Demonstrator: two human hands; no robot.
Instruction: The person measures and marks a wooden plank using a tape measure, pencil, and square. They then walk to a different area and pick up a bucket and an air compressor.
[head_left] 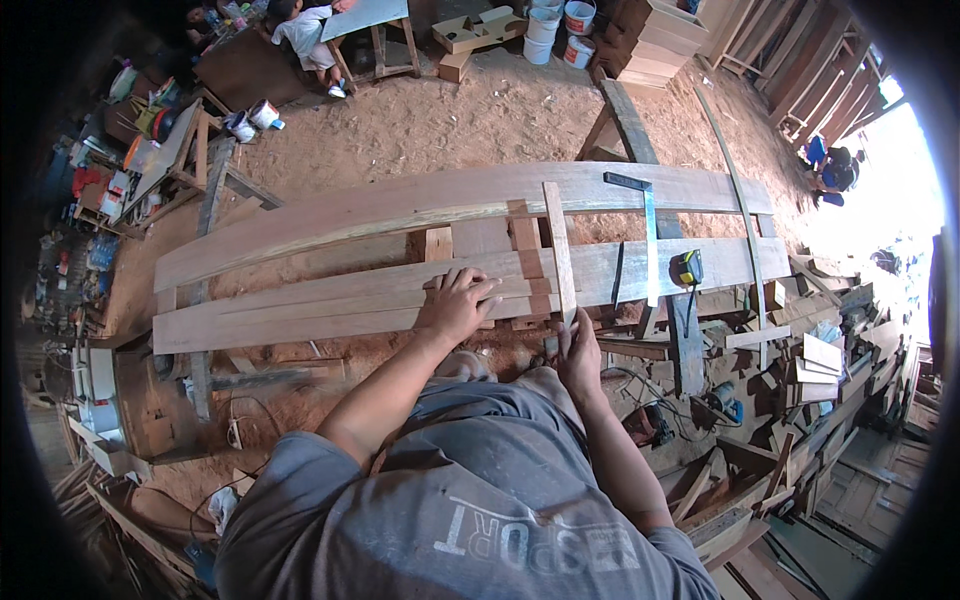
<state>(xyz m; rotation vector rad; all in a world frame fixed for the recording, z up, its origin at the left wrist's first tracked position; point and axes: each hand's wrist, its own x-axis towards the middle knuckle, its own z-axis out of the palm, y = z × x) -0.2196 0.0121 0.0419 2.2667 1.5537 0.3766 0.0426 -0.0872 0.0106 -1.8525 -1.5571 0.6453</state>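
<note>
Two long wooden planks lie side by side across trestles, the far plank (400, 205) and the near plank (330, 303). My left hand (460, 303) rests on the near plank, its fingers apart and slightly bent. Closed at the lower end of a narrow wooden strip (558, 245) is my right hand (578, 352); the strip lies crosswise over both planks. To its right, a try square (650, 240) with a dark stock spans the gap. A yellow and black tape measure (687, 267) sits on the near plank, and a thin dark stick (618, 272) lies nearby.
Dark trestle beams (684, 345) support the planks. Offcuts (820, 360) are piled at the right, near a blue power tool (724, 405) and cords. A child (305, 38) stands by a far table (365, 15). White buckets (541, 35) and a cluttered bench (160, 160) stand farther off.
</note>
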